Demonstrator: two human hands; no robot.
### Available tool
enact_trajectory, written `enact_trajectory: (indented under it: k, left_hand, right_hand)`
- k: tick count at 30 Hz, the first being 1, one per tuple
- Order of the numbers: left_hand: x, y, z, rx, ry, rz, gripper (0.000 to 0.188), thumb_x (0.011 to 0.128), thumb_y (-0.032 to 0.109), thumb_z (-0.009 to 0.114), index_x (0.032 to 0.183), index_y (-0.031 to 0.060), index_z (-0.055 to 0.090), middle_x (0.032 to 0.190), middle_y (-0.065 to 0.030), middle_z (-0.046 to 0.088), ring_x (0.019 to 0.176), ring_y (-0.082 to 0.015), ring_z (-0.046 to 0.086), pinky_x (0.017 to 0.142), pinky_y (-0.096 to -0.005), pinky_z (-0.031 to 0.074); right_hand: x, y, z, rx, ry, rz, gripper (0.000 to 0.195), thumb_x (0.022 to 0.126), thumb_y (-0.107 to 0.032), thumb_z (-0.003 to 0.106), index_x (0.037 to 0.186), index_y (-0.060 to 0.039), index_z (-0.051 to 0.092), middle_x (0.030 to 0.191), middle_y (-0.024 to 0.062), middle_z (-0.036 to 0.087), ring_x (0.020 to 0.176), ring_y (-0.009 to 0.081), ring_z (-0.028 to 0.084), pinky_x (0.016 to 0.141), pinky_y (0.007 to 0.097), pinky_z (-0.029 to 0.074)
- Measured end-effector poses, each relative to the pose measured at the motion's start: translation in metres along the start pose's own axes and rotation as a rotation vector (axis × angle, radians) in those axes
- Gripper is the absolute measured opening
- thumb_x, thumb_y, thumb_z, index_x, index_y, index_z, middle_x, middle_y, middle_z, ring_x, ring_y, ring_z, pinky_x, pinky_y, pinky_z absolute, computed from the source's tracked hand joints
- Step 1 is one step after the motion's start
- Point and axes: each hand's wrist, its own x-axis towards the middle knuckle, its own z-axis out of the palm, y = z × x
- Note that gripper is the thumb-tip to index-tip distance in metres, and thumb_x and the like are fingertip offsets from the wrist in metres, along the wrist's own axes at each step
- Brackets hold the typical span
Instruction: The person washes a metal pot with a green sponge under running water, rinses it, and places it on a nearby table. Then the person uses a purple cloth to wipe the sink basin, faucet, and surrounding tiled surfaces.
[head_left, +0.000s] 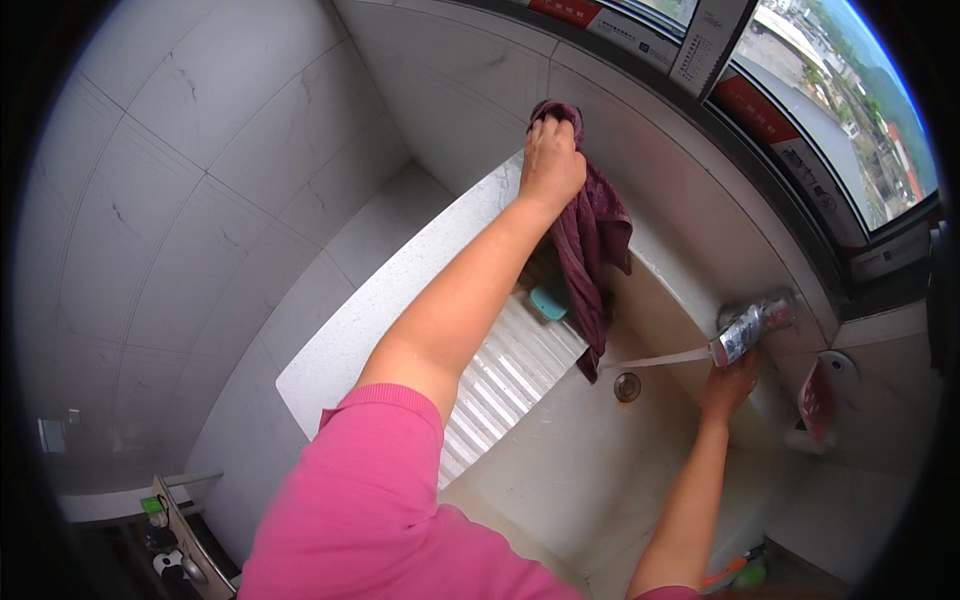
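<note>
My left hand (553, 165) grips a bunched maroon towel (586, 225) at the far end of the laundry sink. The towel's lower end hangs over the ribbed washboard (517, 367) towards the basin. At the right, my right hand (733, 384) touches the underside of the metal faucet (739, 337); its fingers are partly hidden, so its grip cannot be told. A stream of water runs from the faucet to the left, near the drain (627, 387). A teal soap dish or similar item (550, 301) lies beside the towel, under my left forearm.
The basin (555, 457) has a speckled stone rim (360, 322) on the left. A pink-red item (816, 401) hangs on the right wall near a round white fitting (840, 365). A window frame (787, 165) runs above. Brushes or similar items (739, 571) are at lower right, a shelf (187, 540) at lower left.
</note>
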Motion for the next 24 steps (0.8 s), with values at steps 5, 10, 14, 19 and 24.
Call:
enact_trajectory:
  k: [5,10,14,19,24]
  left_hand:
    - [-0.032,-0.071,-0.035,0.299,-0.589,-0.018,0.014,0.073,0.005,0.048,0.083,-0.0025,0.055,0.094,-0.0205,0.056,0.096,-0.0373,0.051,0.083,-0.0454,0.044]
    - [-0.118,-0.059,-0.185,0.34,-0.67,-0.032,0.019,0.074,0.005,0.048,0.091,-0.0036,0.051,0.099,-0.0197,0.052,0.1,-0.0363,0.048,0.085,-0.0445,0.043]
    - [-0.185,-0.041,-0.29,0.401,-0.692,-0.168,0.024,0.072,0.006,0.05,0.094,-0.0049,0.051,0.104,-0.0205,0.052,0.105,-0.0367,0.046,0.089,-0.0426,0.043]
    - [-0.277,-0.028,-0.38,0.45,-0.579,-0.405,0.045,0.071,0.004,0.047,0.114,-0.0075,0.046,0.122,-0.0244,0.045,0.122,-0.0415,0.035,0.1,-0.0431,0.035]
    - [-0.324,0.013,-0.395,0.332,-0.504,-0.45,0.046,0.071,0.005,0.047,0.114,-0.0103,0.046,0.12,-0.0282,0.046,0.12,-0.0483,0.035,0.101,-0.0464,0.032]
  right_hand:
    - [-0.004,0.012,0.011,-0.062,-0.039,-0.044,0.042,0.082,-0.021,0.054,0.119,-0.0008,0.05,0.124,0.0216,0.048,0.112,0.0403,0.045,0.094,0.0474,0.037]
    - [-0.004,0.014,0.008,-0.097,-0.03,-0.084,0.041,0.085,-0.021,0.052,0.12,-0.0009,0.049,0.123,0.0213,0.048,0.111,0.0392,0.046,0.093,0.0466,0.038]
    - [0.001,0.032,0.024,0.022,-0.076,-0.047,0.04,0.087,-0.025,0.052,0.12,-0.0019,0.05,0.12,0.02,0.051,0.107,0.0386,0.049,0.09,0.0466,0.039]
    - [0.009,0.06,0.04,-0.181,-0.005,-0.294,0.033,0.087,-0.031,0.054,0.115,-0.014,0.057,0.116,0.0188,0.054,0.099,0.036,0.054,0.081,0.0449,0.044]
    - [0.008,0.064,0.052,-0.078,0.019,-0.209,0.032,0.087,-0.032,0.053,0.113,-0.0139,0.057,0.119,0.0196,0.052,0.102,0.039,0.05,0.086,0.0477,0.041]
